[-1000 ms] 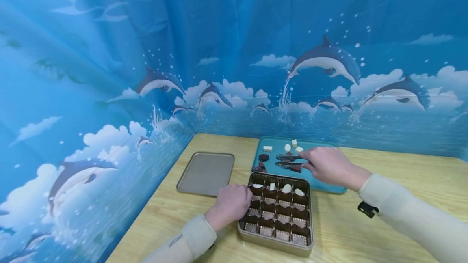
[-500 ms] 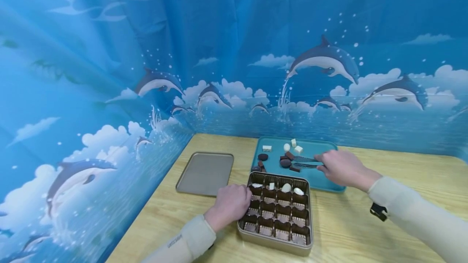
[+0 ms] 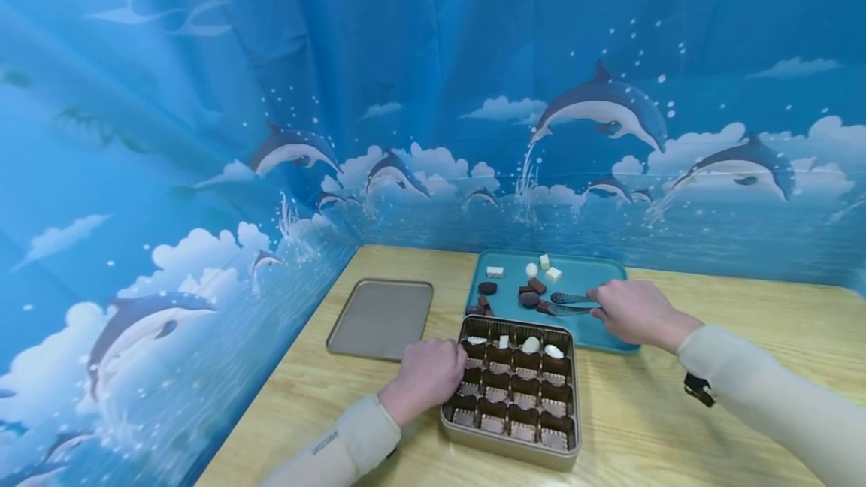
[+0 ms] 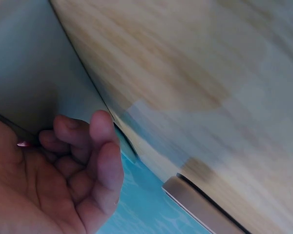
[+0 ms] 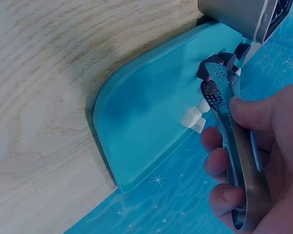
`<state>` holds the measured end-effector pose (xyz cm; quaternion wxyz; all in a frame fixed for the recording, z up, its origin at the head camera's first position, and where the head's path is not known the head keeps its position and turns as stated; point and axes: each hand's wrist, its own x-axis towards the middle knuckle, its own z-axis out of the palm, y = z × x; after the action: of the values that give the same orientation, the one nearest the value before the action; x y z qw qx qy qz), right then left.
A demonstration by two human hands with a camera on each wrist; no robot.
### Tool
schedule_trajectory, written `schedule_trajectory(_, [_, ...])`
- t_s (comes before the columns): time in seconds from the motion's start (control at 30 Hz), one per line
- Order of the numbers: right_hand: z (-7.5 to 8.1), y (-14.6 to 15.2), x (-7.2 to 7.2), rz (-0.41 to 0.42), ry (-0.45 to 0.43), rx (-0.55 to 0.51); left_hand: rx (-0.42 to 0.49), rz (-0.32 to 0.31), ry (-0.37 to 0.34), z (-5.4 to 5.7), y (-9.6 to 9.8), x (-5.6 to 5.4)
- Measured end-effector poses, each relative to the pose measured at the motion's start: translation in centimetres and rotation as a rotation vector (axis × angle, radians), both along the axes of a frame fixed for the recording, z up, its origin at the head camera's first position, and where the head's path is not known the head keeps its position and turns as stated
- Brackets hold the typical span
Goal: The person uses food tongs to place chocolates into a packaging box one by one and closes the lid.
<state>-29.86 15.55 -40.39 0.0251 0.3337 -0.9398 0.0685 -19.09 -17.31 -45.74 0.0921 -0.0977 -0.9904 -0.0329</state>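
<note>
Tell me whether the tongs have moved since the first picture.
Yes: against the teal tray, the tongs have shifted toward its right edge in the head view.

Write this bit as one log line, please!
right hand: holds tongs at dark pieces on teal tray | left hand: at left of tin | tin's far row: four white pieces

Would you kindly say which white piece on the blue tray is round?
The second white piece from the left in the head view; the other three are angular blocks.
</note>
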Motion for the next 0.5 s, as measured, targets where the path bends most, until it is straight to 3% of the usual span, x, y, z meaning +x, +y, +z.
schedule_trajectory(0.3, [-0.40,-0.15,-0.27,0.024,0.021,-0.006,0.000,0.005,-0.021,0.21,-0.11,0.13])
schedule_trajectory(0.5, [0.24,0.07,0.14,0.035,-0.001,-0.019,-0.002,-0.012,-0.028,0.32,-0.07,0.10])
